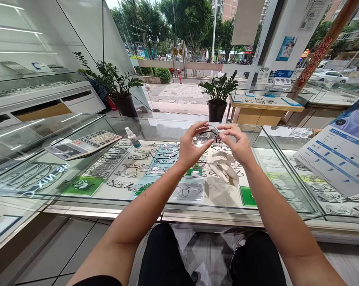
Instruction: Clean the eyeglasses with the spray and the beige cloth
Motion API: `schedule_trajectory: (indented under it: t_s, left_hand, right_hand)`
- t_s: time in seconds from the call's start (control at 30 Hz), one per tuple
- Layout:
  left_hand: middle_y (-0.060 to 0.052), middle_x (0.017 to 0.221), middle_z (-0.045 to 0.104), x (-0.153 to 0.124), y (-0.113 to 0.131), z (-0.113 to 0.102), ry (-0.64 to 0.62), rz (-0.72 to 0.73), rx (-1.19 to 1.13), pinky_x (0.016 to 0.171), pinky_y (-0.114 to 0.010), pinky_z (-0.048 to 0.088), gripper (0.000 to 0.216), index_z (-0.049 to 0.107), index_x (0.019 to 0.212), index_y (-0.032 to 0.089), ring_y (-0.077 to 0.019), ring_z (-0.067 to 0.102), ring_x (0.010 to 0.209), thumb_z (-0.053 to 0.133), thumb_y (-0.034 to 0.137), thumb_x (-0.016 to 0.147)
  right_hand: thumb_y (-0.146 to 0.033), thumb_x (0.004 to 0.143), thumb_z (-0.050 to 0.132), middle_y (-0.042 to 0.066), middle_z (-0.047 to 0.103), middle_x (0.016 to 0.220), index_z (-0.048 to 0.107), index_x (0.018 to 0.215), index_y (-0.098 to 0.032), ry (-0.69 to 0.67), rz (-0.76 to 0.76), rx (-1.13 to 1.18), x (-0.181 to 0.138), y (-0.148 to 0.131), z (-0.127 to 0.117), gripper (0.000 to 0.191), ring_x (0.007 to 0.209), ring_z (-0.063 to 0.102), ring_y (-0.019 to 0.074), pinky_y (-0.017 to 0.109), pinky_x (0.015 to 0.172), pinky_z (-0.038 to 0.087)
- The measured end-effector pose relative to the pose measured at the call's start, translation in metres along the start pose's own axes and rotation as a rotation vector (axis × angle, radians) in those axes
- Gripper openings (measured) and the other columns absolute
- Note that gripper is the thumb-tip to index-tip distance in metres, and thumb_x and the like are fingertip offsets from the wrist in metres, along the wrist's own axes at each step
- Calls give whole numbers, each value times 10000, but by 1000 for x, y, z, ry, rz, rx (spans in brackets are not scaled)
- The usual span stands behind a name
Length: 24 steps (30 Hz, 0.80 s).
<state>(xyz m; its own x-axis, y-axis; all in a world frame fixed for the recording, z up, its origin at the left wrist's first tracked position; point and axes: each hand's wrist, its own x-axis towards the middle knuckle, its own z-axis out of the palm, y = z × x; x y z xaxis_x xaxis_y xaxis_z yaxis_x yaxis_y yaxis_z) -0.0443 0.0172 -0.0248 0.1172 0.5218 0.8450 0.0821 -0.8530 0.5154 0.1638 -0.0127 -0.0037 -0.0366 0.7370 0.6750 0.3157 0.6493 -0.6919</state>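
Both my hands hold up a pair of dark-framed eyeglasses (209, 132) above the glass display counter (155, 204). My left hand (191, 146) pinches the left side of the frame between thumb and fingers. On the other side, my right hand (236, 143) has its fingers closed on the frame near its middle and right part. Fingers cover some of the glasses. Below the hands a crumpled beige cloth (223, 167) lies on the glass top. A small white spray bottle (132, 137) with bluish liquid stands to the left.
An open printed booklet (84, 143) lies on the counter at left. A printed blue-and-white board (337, 153) stands at right. Rows of eyeglasses (126, 184) show under the glass. Potted plants (217, 97) stand beyond the counter, before the glass front.
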Motion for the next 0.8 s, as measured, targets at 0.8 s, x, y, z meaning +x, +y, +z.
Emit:
schedule_trajectory:
  t_s: [0.8]
  left_hand:
    - [-135,1416,742,-4,5,7,-23,-188,-130,1037,-390,629,761,540,1498,255,-222,810,1131,944,364,863]
  right_hand:
    - [-553,536,1060,40,805,841,839,745,-215,-5,644,555,7,-2,-5,455,841,710,189,323,827,553]
